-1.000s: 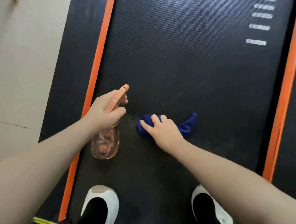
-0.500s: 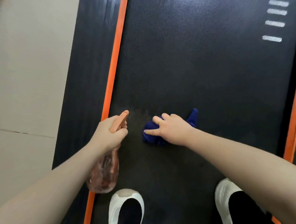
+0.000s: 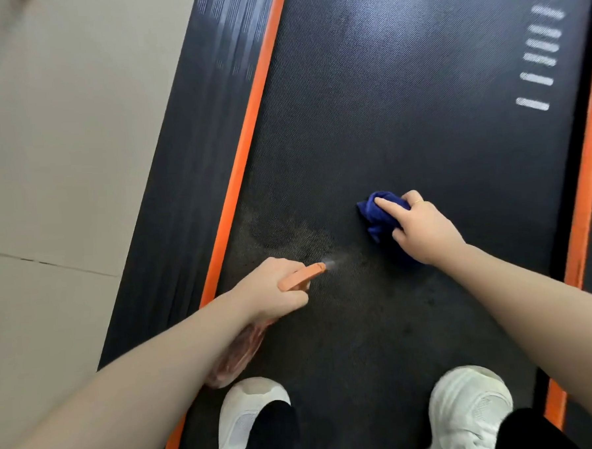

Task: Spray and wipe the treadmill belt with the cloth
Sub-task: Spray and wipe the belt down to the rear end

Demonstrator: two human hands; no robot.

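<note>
My left hand (image 3: 274, 290) grips a spray bottle (image 3: 238, 352) with an orange head and a clear pinkish body, low over the black treadmill belt (image 3: 401, 98). A small puff of mist leaves its nozzle, aimed right. A damp, speckled patch spreads on the belt around and above the nozzle. My right hand (image 3: 421, 228) holds a bunched blue cloth (image 3: 380, 216) against the belt, to the right of the mist; most of the cloth lies under my fingers.
Orange strips (image 3: 246, 148) run along both sides of the belt, with dark side rails (image 3: 188, 161) beyond. Beige floor tiles (image 3: 61, 150) lie to the left. My two white shoes (image 3: 250, 419) stand on the belt at the bottom. White stripes (image 3: 536, 60) mark the belt's upper right.
My right hand has slid the cloth to the right and away from the bottle. My left hand now sprays mist onto the belt, and a wet patch has appeared.
</note>
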